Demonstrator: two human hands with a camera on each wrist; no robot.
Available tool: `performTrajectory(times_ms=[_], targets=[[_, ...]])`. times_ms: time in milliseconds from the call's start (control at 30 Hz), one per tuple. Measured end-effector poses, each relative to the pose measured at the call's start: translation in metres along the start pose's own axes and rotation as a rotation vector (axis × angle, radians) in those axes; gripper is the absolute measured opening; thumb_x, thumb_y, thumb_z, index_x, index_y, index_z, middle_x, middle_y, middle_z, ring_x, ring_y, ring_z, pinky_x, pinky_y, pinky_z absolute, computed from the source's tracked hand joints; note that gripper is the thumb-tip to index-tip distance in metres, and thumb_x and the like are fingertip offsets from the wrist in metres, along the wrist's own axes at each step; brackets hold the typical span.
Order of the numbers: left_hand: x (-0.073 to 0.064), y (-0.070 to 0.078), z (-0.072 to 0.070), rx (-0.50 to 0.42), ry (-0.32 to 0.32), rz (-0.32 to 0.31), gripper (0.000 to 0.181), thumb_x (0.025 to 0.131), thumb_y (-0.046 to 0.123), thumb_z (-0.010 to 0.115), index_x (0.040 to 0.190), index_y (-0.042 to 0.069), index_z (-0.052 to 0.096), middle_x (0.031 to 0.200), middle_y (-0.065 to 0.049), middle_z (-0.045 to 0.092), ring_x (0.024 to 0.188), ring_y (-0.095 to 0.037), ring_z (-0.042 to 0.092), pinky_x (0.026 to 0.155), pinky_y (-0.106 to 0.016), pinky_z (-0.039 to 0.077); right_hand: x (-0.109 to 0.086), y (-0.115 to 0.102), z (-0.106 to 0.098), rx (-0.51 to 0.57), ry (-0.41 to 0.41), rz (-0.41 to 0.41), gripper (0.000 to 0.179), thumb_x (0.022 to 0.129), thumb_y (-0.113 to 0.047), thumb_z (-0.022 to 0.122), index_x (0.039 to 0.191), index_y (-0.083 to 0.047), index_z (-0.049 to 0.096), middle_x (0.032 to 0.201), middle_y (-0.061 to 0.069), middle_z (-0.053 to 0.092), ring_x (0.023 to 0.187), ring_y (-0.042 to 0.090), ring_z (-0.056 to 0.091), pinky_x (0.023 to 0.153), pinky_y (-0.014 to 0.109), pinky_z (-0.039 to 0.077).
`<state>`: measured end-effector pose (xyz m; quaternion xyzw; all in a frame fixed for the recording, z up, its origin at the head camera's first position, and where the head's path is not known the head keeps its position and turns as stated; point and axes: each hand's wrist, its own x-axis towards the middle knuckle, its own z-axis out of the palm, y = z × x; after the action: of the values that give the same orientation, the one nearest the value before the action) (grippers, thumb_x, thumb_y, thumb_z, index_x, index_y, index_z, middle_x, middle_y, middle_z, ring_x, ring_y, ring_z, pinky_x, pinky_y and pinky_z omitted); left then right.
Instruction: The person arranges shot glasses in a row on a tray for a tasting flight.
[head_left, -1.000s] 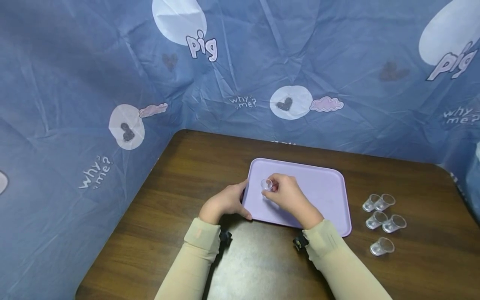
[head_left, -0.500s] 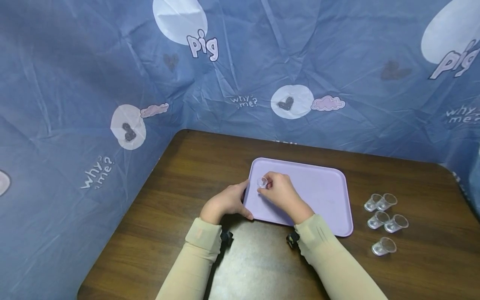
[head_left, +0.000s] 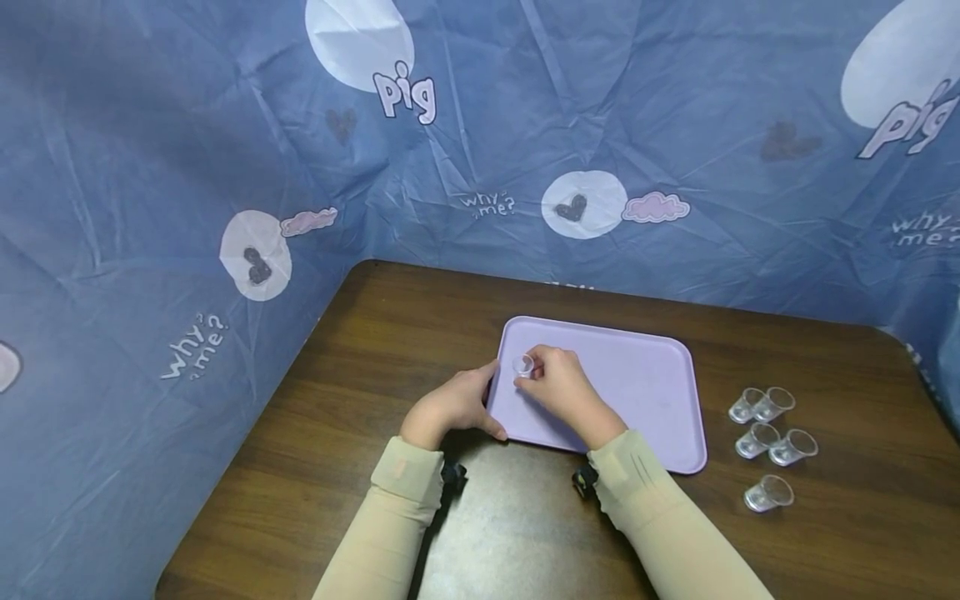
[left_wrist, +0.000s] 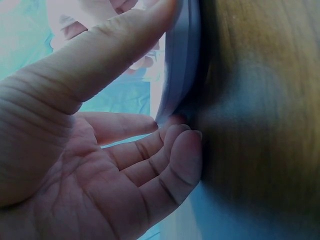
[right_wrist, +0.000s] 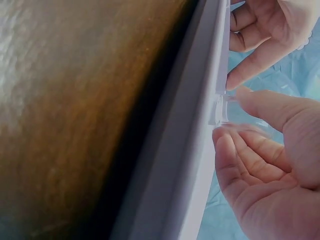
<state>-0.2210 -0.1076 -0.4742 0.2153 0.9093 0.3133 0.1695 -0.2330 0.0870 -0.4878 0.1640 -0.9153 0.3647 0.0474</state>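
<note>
Pinched a cup [head_left: 522, 368] upright on the left side of the tray [head_left: 637, 392] with the right hand [head_left: 564, 386] and gripped its near left corner with the left hand [head_left: 455, 404], well apart from five more cups [head_left: 756, 441] on the table [head_left: 375, 350].

Tray [head_left: 637, 392]: plain pale lilac; its edge looks cooler and greyer in both wrist views.
Held cup [head_left: 523, 367]: clear, colourless, with the tray's lilac showing through.
Five cups [head_left: 768, 493]: clear, brown showing through, whitish glints near the bases.
Surface [head_left: 337, 358]: dark brown, streaked wood grain, pale greyish sheen at the near middle.
Sleeves [head_left: 382, 525]: plain pale yellowish beige.
Wrist mounts [head_left: 452, 475]: black.
Cloth [head_left: 465, 150]: dusty blue, turquoise in the wrist views.
Print: white ovals [head_left: 360, 37], grey hearts [head_left: 572, 207], pink clouds [head_left: 656, 207], whitish lettering [head_left: 405, 93].
</note>
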Motion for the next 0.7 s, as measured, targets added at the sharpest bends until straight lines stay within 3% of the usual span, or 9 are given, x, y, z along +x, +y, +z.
performTrajectory(times_ms=[233, 700], targets=[[-0.001, -0.001, 0.001, -0.007, 0.002, 0.009, 0.119, 0.060, 0.020, 0.101, 0.155, -0.004, 0.034, 0.129, -0.019, 0.062, 0.112, -0.026, 0.058, 0.100, -0.041, 0.044, -0.003, 0.001, -0.003, 0.016, -0.025, 0.020, 0.026, 0.079, -0.008, 0.086, 0.097, 0.001, 0.071, 0.074, 0.001, 0.065, 0.069, 0.013, 0.059, 0.068, 0.032, 0.052], [-0.001, 0.000, 0.000, -0.002, -0.002, 0.004, 0.121, 0.061, 0.020, 0.101, 0.156, -0.004, 0.031, 0.140, -0.022, 0.056, 0.121, -0.029, 0.056, 0.104, -0.041, 0.042, -0.017, -0.007, -0.027, 0.028, -0.013, 0.050, 0.041, 0.080, -0.007, 0.085, 0.114, 0.010, 0.068, 0.099, 0.017, 0.072, 0.090, 0.027, 0.068, 0.084, 0.041, 0.054]])
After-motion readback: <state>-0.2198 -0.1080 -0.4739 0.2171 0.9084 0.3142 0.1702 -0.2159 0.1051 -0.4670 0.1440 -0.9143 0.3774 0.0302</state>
